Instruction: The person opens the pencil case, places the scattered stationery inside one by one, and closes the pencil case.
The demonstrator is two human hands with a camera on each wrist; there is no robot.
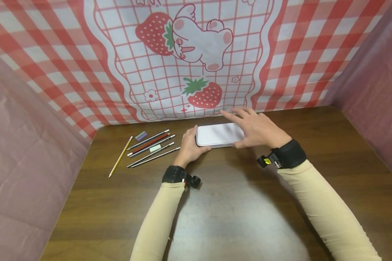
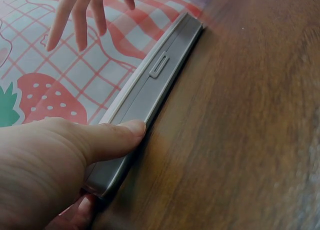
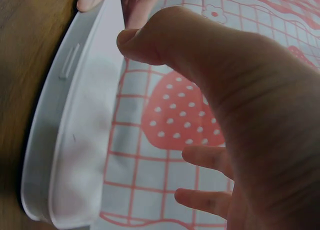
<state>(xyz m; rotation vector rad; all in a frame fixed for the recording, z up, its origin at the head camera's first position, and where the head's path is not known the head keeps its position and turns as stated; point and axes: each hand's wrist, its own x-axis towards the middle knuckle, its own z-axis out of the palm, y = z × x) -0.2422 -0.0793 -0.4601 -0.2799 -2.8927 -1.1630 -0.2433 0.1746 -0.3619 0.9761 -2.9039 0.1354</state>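
Observation:
A white box with rounded corners, like a pencil case [image 1: 219,135], lies lengthwise near the back of the table, its lid closed. On its grey front side a small raised clasp shows in the left wrist view. My left hand [image 1: 189,146] grips the left end, thumb [image 2: 120,137] pressed along the front side and fingers around the end. Over the right end hovers my right hand [image 1: 259,128], fingers spread and holding nothing. In the right wrist view its thumb [image 3: 145,42] is above the lid; I cannot tell whether it touches.
Left of the case lie several dark pencils [image 1: 150,141], a red pencil [image 1: 150,143] and a pale green eraser [image 1: 155,148]. Behind them is a purple eraser [image 1: 141,136]. A yellow pencil [image 1: 120,157] lies farthest left. A strawberry-print cloth [image 1: 241,83] hangs along the back edge.

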